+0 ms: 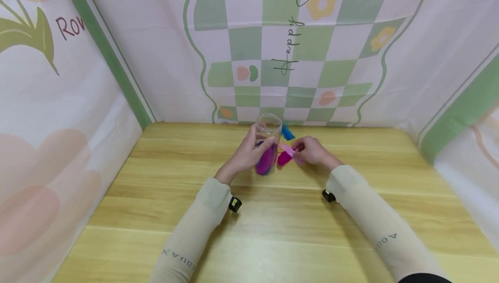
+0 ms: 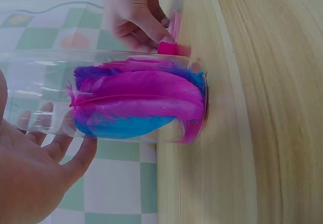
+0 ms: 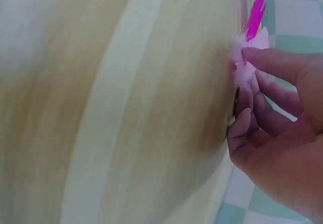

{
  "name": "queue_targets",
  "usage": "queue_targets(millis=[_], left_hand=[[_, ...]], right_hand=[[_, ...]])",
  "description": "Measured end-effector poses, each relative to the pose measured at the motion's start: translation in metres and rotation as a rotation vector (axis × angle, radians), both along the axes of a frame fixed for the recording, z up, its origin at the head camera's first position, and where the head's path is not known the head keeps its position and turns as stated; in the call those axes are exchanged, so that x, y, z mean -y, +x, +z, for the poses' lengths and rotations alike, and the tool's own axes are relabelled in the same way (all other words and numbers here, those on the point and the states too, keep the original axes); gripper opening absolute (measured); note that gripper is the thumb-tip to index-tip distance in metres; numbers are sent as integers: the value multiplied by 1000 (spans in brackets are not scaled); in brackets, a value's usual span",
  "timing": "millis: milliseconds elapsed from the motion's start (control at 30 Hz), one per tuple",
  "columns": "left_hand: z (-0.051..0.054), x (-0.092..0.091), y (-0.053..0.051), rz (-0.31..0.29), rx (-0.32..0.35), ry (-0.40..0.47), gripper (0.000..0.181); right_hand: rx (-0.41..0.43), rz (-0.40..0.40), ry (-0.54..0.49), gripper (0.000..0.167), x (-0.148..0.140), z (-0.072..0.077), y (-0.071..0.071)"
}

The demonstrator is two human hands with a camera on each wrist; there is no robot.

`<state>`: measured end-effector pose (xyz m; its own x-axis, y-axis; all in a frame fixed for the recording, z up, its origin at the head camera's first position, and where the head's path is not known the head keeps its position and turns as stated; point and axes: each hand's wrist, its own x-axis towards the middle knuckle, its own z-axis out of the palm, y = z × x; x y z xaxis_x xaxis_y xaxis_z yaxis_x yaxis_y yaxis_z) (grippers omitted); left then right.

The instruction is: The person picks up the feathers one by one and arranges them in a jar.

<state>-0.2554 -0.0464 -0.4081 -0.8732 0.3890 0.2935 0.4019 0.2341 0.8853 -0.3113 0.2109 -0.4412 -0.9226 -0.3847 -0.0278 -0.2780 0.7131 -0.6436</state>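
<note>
A clear cylindrical jar (image 1: 270, 128) stands upright on the table, and my left hand (image 1: 246, 154) grips it around the side. Magenta, purple and blue feathers (image 2: 141, 94) fill its lower part, seen through the wall in the left wrist view. Just right of the jar, my right hand (image 1: 312, 150) pinches a pale pink feather (image 3: 246, 72) between thumb and fingers, low over the tabletop. A magenta feather (image 1: 284, 158) lies beside those fingertips, partly overlapped by the pale one. Behind them is a blue feather (image 1: 288, 133).
The wooden table (image 1: 273, 226) ends at a hanging cloth (image 1: 249, 49) with green checks close behind the jar. More printed cloth (image 1: 46, 144) hangs on the left and right sides. Each cuff carries a small black device (image 1: 235, 204).
</note>
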Motion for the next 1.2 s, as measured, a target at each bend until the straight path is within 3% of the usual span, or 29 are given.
queue_targets(millis=[233,467,533,800,1200], left_hand=[[-1,1,2,8,29,13,51],[-3,0,0,5,16,7,51],[-3,0,-1,8,12,7,51],[-1,0,-1,13,7,10,47],[0,-2,0,7,20,10,49]], right_hand=[[63,-12,-90,22,-4,-4,1],[271,-54,-355,27,-14,-6,1],[280,-56,-363,25,-16,-6,1],[165,-40,-248,22,-21,-6,-3],[313,-87,-514,32,-35,-9,0]])
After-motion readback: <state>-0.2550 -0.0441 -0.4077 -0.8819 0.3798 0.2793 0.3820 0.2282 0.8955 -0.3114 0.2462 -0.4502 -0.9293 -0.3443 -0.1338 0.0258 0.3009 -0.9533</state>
